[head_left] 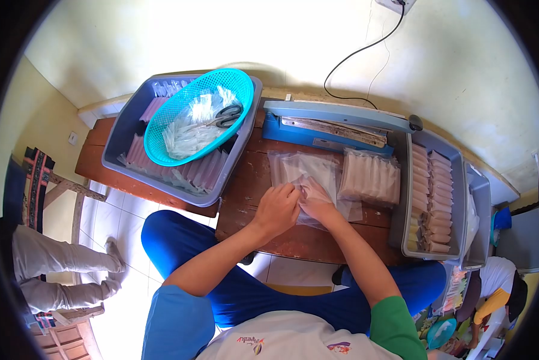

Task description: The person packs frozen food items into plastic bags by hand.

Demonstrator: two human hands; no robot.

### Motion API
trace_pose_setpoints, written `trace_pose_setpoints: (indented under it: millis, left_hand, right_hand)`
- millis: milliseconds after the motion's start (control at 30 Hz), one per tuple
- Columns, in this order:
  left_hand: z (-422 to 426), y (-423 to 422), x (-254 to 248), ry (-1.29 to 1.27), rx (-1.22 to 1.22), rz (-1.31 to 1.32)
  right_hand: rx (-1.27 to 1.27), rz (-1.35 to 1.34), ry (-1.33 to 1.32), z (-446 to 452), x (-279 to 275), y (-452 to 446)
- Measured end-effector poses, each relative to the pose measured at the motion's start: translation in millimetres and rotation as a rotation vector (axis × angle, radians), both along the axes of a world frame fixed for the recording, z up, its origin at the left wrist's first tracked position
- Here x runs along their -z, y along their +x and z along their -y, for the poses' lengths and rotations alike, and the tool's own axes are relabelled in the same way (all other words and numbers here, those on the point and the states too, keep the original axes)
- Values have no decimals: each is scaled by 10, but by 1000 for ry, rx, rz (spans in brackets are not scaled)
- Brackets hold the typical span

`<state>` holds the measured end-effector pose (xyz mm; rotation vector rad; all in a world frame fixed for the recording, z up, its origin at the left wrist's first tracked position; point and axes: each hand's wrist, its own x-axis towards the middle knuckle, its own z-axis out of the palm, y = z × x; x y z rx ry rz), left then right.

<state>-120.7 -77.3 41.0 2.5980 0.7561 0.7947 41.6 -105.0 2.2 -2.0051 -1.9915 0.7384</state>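
Observation:
Both my hands meet over clear plastic bags (317, 168) lying on the brown wooden table (245, 210). My left hand (278, 209) has its fingers curled and pinched at the plastic. Beside it, my right hand (316, 201) also touches the bags with fingers bent; what lies between the fingertips is too small to tell. Just right of my hands is a stack of filled, pinkish tube packets (370, 177). Behind them stands a blue sealing machine (335, 129) with a long grey arm.
At left, a grey tub (110, 150) of packets carries a turquoise basket (152, 141) with plastic scraps and scissors (227, 116). A grey crate (407, 210) of packets stands right. A black cable (341, 63) hangs on the wall. Other people appear at left (65, 255) and lower right (497, 282).

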Motion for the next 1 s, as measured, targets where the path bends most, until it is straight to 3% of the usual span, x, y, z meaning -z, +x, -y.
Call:
trace_pose_setpoints:
  millis: [167, 300, 433, 633, 833, 900, 1000]
  left_hand:
    - [9, 0, 8, -18, 8, -25]
    - [5, 5, 16, -18, 6, -48]
    - [15, 5, 37, -19, 15, -36]
    - [21, 10, 45, -18, 16, -40]
    - [19, 5, 27, -20, 31, -60]
    - [22, -2, 21, -35, 18, -54]
    - [33, 0, -17, -14, 26, -59]
  right_hand:
    - [-41, -3, 129, -39, 490, 69]
    - [72, -147, 93, -4, 261, 29]
    - [-34, -118, 52, -74, 332, 65]
    - [99, -62, -44, -47, 77, -34]
    - [98, -88, 77, 18, 304, -29]
    - [81, -130, 353, 144, 292, -65]
    - [142, -230, 272, 354, 111, -58]
